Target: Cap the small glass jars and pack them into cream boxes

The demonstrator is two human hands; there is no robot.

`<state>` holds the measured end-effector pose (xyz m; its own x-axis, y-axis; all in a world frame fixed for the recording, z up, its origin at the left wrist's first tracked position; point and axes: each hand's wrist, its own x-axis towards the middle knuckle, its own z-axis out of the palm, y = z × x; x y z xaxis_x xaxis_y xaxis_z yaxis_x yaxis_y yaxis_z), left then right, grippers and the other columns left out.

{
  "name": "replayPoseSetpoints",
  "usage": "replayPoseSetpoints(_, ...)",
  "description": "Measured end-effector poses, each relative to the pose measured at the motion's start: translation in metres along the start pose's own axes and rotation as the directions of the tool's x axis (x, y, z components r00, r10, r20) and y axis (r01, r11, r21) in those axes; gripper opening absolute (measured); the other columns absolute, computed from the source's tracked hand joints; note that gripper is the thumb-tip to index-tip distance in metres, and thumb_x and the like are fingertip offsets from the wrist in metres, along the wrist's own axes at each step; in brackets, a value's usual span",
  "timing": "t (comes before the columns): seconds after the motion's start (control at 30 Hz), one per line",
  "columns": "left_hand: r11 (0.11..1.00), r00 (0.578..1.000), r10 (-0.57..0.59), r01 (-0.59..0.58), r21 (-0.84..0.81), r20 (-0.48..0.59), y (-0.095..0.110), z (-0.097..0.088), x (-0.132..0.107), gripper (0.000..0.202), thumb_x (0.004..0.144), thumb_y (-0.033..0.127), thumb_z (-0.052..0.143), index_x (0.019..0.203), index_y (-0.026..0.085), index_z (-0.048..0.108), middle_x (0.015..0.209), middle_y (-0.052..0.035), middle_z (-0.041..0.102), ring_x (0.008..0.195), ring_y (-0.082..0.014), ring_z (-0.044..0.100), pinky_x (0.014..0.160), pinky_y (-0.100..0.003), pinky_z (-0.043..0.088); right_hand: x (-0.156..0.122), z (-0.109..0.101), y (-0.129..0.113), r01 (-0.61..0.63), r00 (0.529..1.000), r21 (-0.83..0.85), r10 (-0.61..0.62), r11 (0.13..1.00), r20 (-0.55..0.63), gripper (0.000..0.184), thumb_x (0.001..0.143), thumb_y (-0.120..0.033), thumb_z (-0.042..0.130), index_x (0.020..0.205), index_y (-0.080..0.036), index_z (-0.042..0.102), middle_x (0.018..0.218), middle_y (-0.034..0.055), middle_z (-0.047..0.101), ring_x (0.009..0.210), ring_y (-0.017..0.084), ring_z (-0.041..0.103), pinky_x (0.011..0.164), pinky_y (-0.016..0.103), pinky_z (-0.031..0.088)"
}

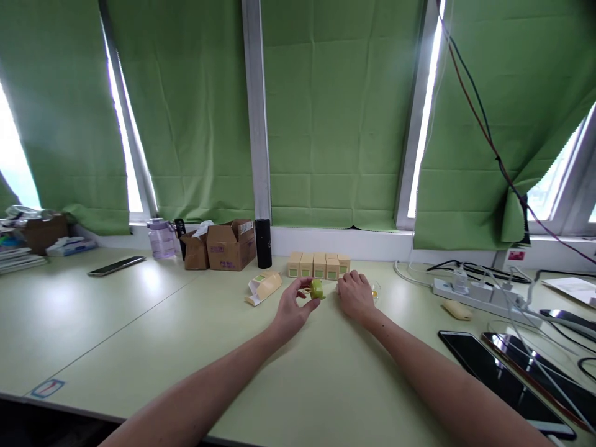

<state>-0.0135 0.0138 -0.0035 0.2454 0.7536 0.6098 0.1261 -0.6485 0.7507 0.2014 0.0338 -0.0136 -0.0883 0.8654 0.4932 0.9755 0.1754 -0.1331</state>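
Note:
My left hand [293, 305] pinches a small, rounded green object [316, 288] between thumb and fingers, just above the table. To its right, my right hand [356, 295] is closed with its fingers bent down at the tabletop; what they hold, if anything, is hidden. A clear plastic piece with a bit of yellow [375, 290] shows just beyond the right hand. Behind both hands stand several small tan boxes [319, 266] in a tight group, each with a green square on its front. An opened tan carton [264, 287] lies on its side left of my left hand.
A black cylinder [263, 243], cardboard boxes [230, 245] and a purple bottle [161, 238] stand along the back left. One phone [116, 266] lies at left. At right are a power strip [484, 297] with cables, a yellowish block [457, 310] and tablets [498, 379].

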Motion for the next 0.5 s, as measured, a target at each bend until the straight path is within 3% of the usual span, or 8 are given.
replayPoseSetpoints(0.13, 0.987, 0.999, -0.016, 0.021, -0.160, 0.029, -0.003, 0.002, 0.002, 0.045, 0.081, 0.025, 0.075, 0.124, 0.018, 0.061, 0.113, -0.0101, 0.070, 0.101, -0.0228, 0.069, 0.084, -0.036, 0.053, -0.001, -0.001, 0.001, -0.083, 0.995, 0.193, 0.091, 0.978, -0.031, 0.020, 0.084, -0.009, 0.056, 0.095, -0.017, 0.071, 0.111, 0.0187, 0.071, 0.118, 0.033, 0.049, 0.101, 0.045, 0.031)
replayPoseSetpoints(0.23, 0.975, 0.999, -0.015, 0.025, -0.221, 0.046, -0.003, 0.004, 0.001, 0.048, 0.082, 0.025, 0.075, 0.127, 0.019, 0.057, 0.112, -0.0094, 0.068, 0.099, -0.0209, 0.068, 0.086, -0.036, 0.054, -0.004, -0.007, 0.002, -0.165, 0.978, 0.424, 0.204, 0.890, -0.046, 0.021, 0.092, -0.025, 0.053, 0.101, -0.018, 0.070, 0.112, 0.0156, 0.073, 0.111, 0.032, 0.057, 0.093, 0.045, 0.041)
replayPoseSetpoints(0.33, 0.969, 0.998, -0.005, 0.019, -0.246, 0.057, 0.000, 0.005, 0.000, 0.047, 0.083, 0.025, 0.074, 0.126, 0.021, 0.057, 0.112, -0.0089, 0.067, 0.099, -0.0205, 0.068, 0.088, -0.037, 0.054, -0.012, -0.014, 0.002, -0.197, 0.966, 0.662, 0.257, 0.723, 0.007, 0.035, 0.093, -0.046, 0.053, 0.105, -0.019, 0.072, 0.103, 0.0119, 0.077, 0.092, 0.027, 0.067, 0.073, 0.037, 0.049)
replayPoseSetpoints(0.43, 0.966, 0.998, -0.004, 0.021, -0.258, 0.064, 0.001, 0.006, 0.000, 0.045, 0.082, 0.025, 0.075, 0.123, 0.021, 0.057, 0.111, -0.0083, 0.066, 0.100, -0.0208, 0.068, 0.090, -0.038, 0.055, -0.026, -0.023, 0.001, -0.195, 0.963, 0.814, 0.262, 0.548, 0.054, 0.047, 0.093, -0.056, 0.052, 0.104, -0.017, 0.075, 0.100, 0.0134, 0.079, 0.082, 0.025, 0.070, 0.061, 0.033, 0.049)
replayPoseSetpoints(0.47, 0.964, 0.998, -0.005, 0.022, -0.266, 0.065, 0.001, 0.006, 0.000, 0.045, 0.081, 0.024, 0.076, 0.122, 0.021, 0.056, 0.110, -0.0078, 0.066, 0.100, -0.0208, 0.067, 0.091, -0.039, 0.055, -0.031, -0.027, 0.000, -0.202, 0.960, 0.867, 0.266, 0.455, 0.084, 0.048, 0.091, -0.058, 0.054, 0.102, -0.016, 0.076, 0.101, 0.0145, 0.079, 0.080, 0.024, 0.071, 0.059, 0.032, 0.049)
replayPoseSetpoints(0.5, 0.961, 0.998, -0.006, 0.024, -0.274, 0.067, 0.001, 0.006, 0.000, 0.046, 0.080, 0.023, 0.076, 0.121, 0.022, 0.055, 0.111, -0.0075, 0.065, 0.101, -0.0207, 0.067, 0.092, -0.039, 0.054, -0.036, -0.030, -0.001, -0.235, 0.949, 0.933, 0.273, 0.271, 0.160, 0.046, 0.087, -0.058, 0.061, 0.099, -0.016, 0.076, 0.102, 0.0159, 0.079, 0.080, 0.024, 0.071, 0.058, 0.032, 0.049)
